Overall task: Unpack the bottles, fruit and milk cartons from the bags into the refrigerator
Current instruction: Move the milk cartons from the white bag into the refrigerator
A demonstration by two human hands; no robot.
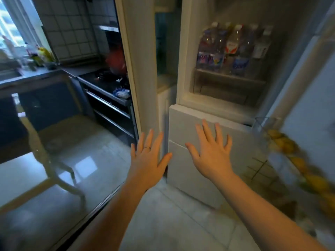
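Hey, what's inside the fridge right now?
Bottles stand in a row on its shelf, and blurred yellow fruit sits in the door. The closed drawers below hide whatever they hold.

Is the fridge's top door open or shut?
Open: inside the white refrigerator, clear plastic bottles show on a shelf.

dim interior | daylight from window (pixel 10 29) at left | glare on floor (pixel 85 163) | motion blur, edges warped
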